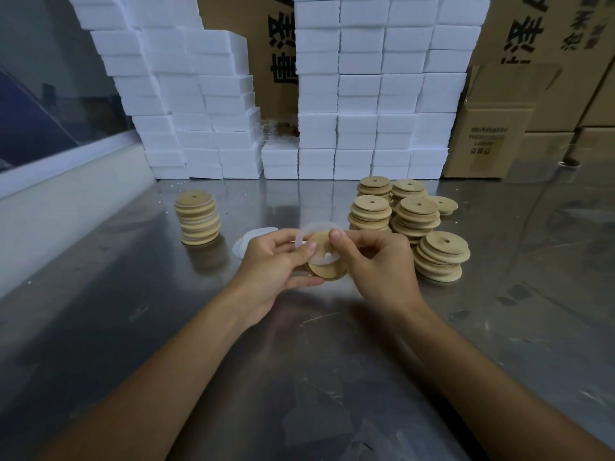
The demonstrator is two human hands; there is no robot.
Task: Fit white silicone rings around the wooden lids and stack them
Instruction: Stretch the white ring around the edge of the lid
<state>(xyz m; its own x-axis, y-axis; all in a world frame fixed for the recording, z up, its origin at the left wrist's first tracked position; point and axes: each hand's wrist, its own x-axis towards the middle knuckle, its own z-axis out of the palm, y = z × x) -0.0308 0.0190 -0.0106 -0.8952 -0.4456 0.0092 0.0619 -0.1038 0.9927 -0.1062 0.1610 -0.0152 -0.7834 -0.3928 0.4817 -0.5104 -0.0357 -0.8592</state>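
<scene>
From the head view, white foam blocks and cardboard cartons with partly cut-off printed characters back the steel surface, loose lid stacks right, ringed stack left, while the left hand and right hand each keep a curled grip on one wooden lid, its silicone ring half on

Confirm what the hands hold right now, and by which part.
Both hands hold one wooden lid by its opposite edges, left hand and right hand, thumbs on a white silicone ring lying partly over its face.
</scene>
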